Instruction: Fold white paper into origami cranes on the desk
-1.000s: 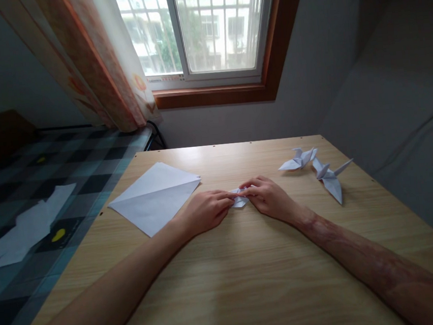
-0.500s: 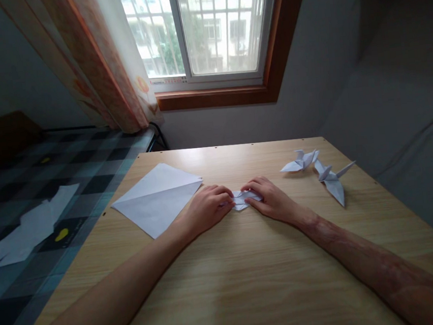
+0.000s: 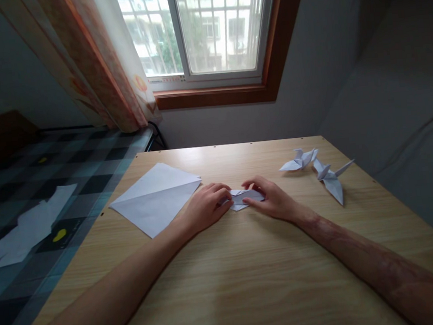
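A small folded white paper piece (image 3: 243,198) lies on the wooden table (image 3: 251,282) between my two hands. My left hand (image 3: 205,207) pinches its left end with curled fingers. My right hand (image 3: 271,198) grips its right end, fingers curled over the top. Both hands rest on the tabletop, near its middle.
A larger folded white sheet (image 3: 154,199) lies to the left of my hands. Two finished paper cranes (image 3: 298,159) (image 3: 331,178) stand at the right. A bed with a checked cover (image 3: 32,200) and loose white paper scraps (image 3: 27,226) adjoins the table's left edge. A window and curtain are behind.
My hands have drawn slightly apart, so more of the small folded piece shows between them. It stays flat on the table.
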Tool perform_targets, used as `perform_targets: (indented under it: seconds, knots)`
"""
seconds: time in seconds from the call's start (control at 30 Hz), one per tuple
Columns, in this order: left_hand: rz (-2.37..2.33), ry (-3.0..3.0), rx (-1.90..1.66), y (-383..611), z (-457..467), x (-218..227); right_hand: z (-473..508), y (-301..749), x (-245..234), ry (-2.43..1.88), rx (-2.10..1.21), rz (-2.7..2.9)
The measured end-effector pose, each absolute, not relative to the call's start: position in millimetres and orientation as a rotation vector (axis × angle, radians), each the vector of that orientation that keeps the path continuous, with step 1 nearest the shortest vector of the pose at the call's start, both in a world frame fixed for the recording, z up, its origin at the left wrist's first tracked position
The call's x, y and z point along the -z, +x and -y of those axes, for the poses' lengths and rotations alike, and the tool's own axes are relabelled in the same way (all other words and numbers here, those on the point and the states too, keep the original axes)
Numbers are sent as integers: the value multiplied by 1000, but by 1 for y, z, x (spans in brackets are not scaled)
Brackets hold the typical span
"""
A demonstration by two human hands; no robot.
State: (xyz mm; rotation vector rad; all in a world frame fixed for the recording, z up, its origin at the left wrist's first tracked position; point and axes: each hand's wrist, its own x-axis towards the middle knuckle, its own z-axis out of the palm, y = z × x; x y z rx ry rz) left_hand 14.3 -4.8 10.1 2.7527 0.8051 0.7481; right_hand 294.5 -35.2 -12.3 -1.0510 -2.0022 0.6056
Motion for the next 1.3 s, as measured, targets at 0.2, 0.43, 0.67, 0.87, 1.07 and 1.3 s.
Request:
perform_targets:
  seconds: [0.2, 0.43, 0.67, 0.87, 1.07, 1.3]
  knots:
    - [-751, 2848, -778, 15, 7, -11, 33, 294, 6, -1041, -642, 2045]
    - [-680, 2888, -890, 15, 9, -13, 34, 294, 4, -942, -575, 2032]
    - [-687, 2817, -1050, 12, 11, -10, 40, 290, 7, -762, -194, 2030]
    - [-666, 3026, -987, 15, 15, -13, 43, 293, 3, -755, -130, 2054]
    - [-802, 3038, -775, 11, 9, -8, 38, 292, 9, -850, -228, 2227]
    - [-765, 2870, -747, 12, 8, -13, 38, 291, 7, -817, -314, 2243]
